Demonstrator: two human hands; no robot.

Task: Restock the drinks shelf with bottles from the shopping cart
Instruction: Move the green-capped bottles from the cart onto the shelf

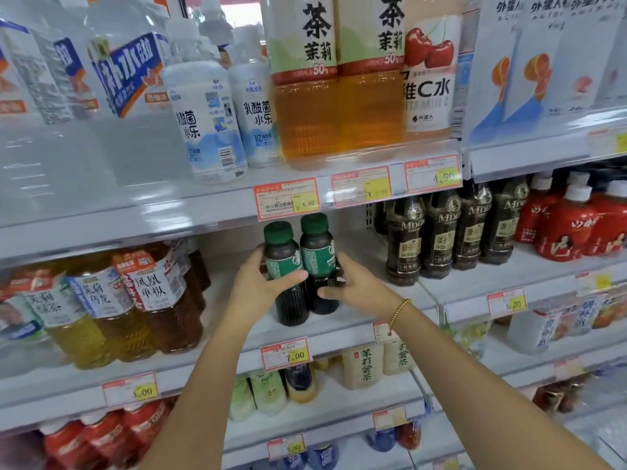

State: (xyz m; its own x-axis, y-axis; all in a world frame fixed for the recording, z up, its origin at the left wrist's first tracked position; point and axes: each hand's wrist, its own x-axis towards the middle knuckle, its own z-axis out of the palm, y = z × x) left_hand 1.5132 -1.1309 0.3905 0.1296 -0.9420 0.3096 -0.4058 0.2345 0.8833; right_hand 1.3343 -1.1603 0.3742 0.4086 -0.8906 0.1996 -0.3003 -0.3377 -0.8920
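Observation:
Two dark coffee bottles with green caps and green labels stand side by side on the middle shelf [353,327]. My left hand [261,286] wraps around the left bottle [283,262], thumb across its front. My right hand [349,283] grips the right bottle [317,252] from the right side; a bead bracelet sits on that wrist. Both bottles rest upright near the shelf's front edge. The shopping cart is out of view.
Tea bottles [149,296] fill the same shelf at left, and dark brown coffee bottles [437,232] and red bottles [573,225] stand at right. A bare shelf gap lies behind the two green-capped bottles. Large tea bottles [305,83] stand on the shelf above; price tags [286,354] line the edges.

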